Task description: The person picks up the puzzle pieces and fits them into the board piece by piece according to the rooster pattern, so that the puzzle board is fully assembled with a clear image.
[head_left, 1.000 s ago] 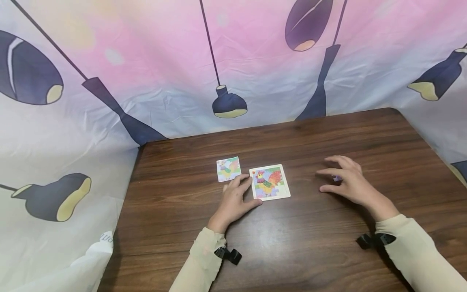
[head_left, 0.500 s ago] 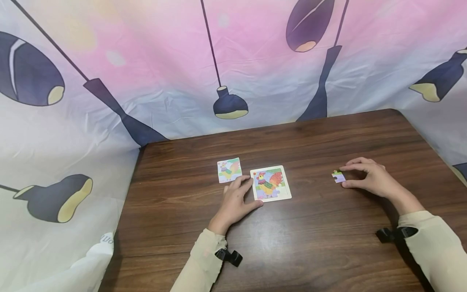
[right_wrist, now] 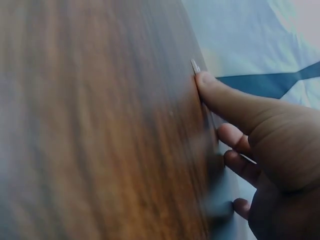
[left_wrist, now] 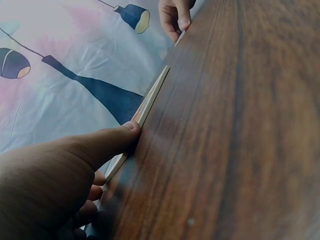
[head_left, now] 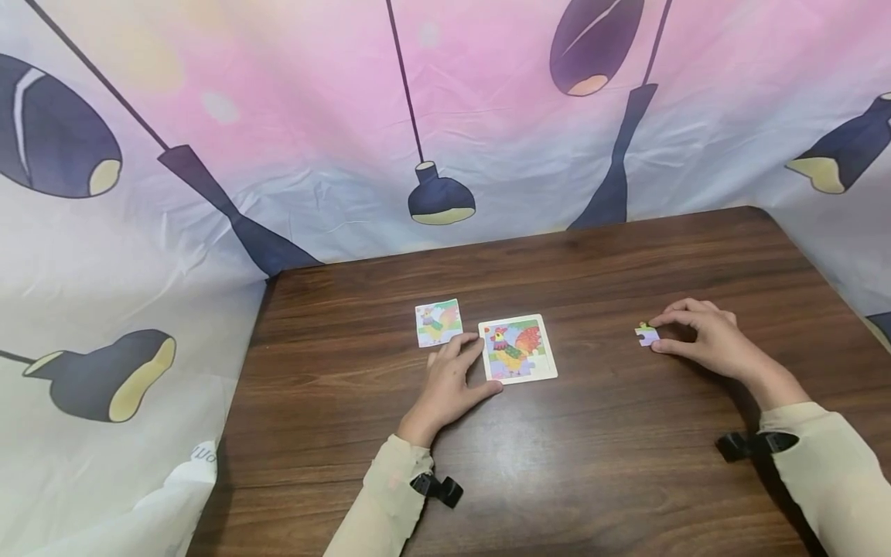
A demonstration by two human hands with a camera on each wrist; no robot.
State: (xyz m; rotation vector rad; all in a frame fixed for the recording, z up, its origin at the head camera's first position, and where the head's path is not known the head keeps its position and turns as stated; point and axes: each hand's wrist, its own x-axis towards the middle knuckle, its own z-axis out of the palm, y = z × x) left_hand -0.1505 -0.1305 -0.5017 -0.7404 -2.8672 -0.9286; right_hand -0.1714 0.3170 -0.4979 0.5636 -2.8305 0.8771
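Two hands work a small jigsaw on the dark wooden counter (head_left: 592, 464). Toward the left of the head view, a loose picture card (head_left: 438, 322) printed with the same rooster lies flat, just beside the puzzle and touching nothing. Next to it, at centre frame, the left hand (head_left: 448, 387) rests on the counter with its fingers (head_left: 468, 346) fairly straight along the left edge of the rooster puzzle board (head_left: 517, 349) and the thumb at the lower left corner; it braces the board rather than gripping it. The left wrist view shows the thumb tip pressed against the thin edge of the board (left_wrist: 150, 97), which lies flat.

At the right of the frame, well apart from the board, the right hand (head_left: 703, 340) pinches a single puzzle piece (head_left: 646, 334), lilac with a speck of green, between thumb and forefinger where it lies on the counter. In the right wrist view the piece (right_wrist: 194, 66) shows only as a thin sliver at the thumb tip.

Judging by its thinness, the piece is very light, stiff and flat, so it should slide easily on the smooth wood and be awkward to lift from above. Taking it by two opposite edges, or tipping one edge up first, looks like the surest hold. The board seems rigid enough to stay put under light pressure.
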